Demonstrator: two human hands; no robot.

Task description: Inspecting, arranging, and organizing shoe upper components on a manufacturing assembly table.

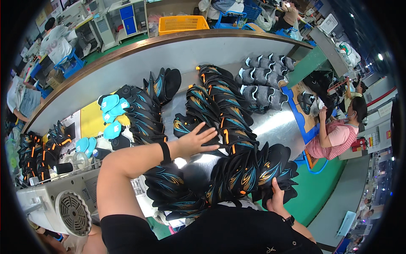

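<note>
Nested rows of black shoe uppers with blue and orange patterning cover the metal tabletop (272, 125) before me. My left hand (195, 140), a black band on its wrist, reaches over with fingers spread. Its fingertips lie against the front end of a middle row of shoe uppers (198, 101). Down at the right, my right hand (277, 198) grips the end of a near stack of shoe uppers (272, 167); the thumb shows on the near side and the other fingers are hidden. A longer row of uppers (226, 110) runs away from me between the hands.
Grey shoe uppers (262, 80) stand at the back right. Turquoise pieces (113, 108) lie left on a yellow sheet (91, 117). A sewing machine (63, 207) is at my near left. A raised partition (127, 61) bounds the far side; a co-worker (338, 131) sits right.
</note>
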